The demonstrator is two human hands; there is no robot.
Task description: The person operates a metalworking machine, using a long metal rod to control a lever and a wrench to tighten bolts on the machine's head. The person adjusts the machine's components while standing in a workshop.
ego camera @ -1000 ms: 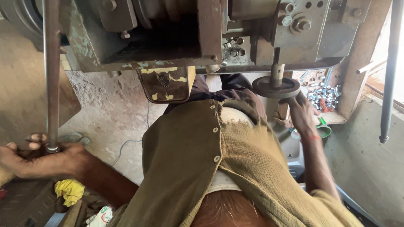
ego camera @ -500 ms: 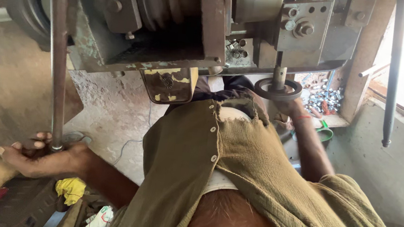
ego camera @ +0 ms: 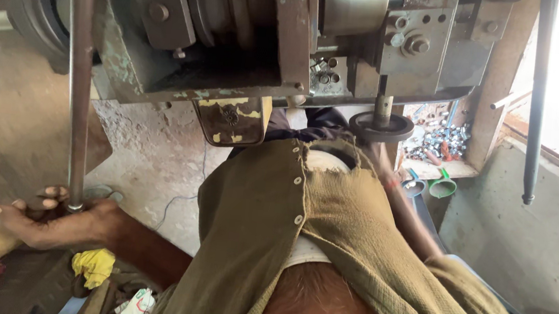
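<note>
My left hand (ego camera: 55, 221) is closed around the lower end of a long steel lever rod (ego camera: 75, 89) that rises at the left of a heavy, worn metal machine (ego camera: 250, 31). My right forearm (ego camera: 402, 199), with a red band at the wrist, reaches forward under a small dark handwheel (ego camera: 382, 126) on a vertical shaft below the machine. The right hand itself is hidden behind the wheel and my olive shirt (ego camera: 327, 230), so its grip does not show.
A yellow-marked metal plate (ego camera: 232, 120) hangs under the machine. Several small metal parts (ego camera: 440, 137) lie in a tray at the right, with green scoops (ego camera: 442, 186) below. Another vertical rod (ego camera: 538, 100) stands far right. A yellow rag (ego camera: 93, 265) lies by the bare concrete floor (ego camera: 149, 165).
My right hand has slid from beside the handwheel to beneath it, out of sight. My left hand stays on the lever rod, and the view has shifted slightly.
</note>
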